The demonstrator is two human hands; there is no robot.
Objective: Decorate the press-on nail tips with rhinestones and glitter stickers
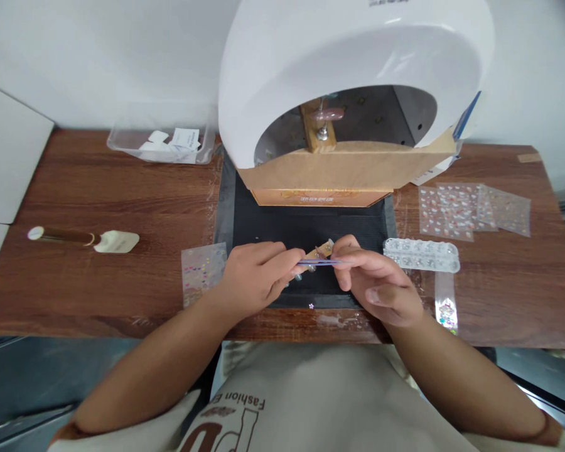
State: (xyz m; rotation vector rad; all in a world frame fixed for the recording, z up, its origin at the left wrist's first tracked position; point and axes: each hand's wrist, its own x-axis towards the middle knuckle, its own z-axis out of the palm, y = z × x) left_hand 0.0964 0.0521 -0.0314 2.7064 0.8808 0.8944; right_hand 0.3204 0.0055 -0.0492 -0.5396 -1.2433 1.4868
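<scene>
Between my two hands, above the black mat (273, 223), is a thin purplish sheet (317, 262) seen nearly edge-on. My left hand (263, 273) pinches its left end between thumb and fingers. The fingers of my right hand (381, 282) are at its right end, fingertips pressed on it. Behind and below the sheet, a light wooden strip (328, 246) with small shiny pieces lies slanted on the mat, partly hidden by the sheet and my hands. A tiny flower-shaped piece (311, 306) rests near the mat's front edge.
A white domed device (358, 56) stands on a box (317, 198) at the back. Left are a brush-capped bottle (117, 242), a clear bin (162, 154) and a sticker sheet (200, 270). Right are a clear compartment case (421, 254), a small packet (446, 301) and sticker sheets (461, 210).
</scene>
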